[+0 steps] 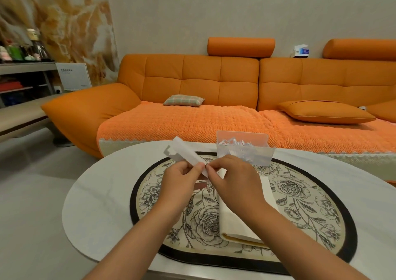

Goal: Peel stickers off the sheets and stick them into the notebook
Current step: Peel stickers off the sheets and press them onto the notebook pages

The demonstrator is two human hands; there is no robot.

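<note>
Peeling in progress: left hand grips the sticker sheet above the centre of the mat; right hand pinches its near end. Notebook lies on the mat beneath. Advise a slow, shallow pull to avoid tearing.

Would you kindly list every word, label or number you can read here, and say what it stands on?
Nothing can be read for certain.
White board at the left: two small lines of print, too blurred to read.
Blue and white box on the sofa: print too small.
Bottles on the shelf: labels blurred.
Sticker sheet: no text shows.
</note>
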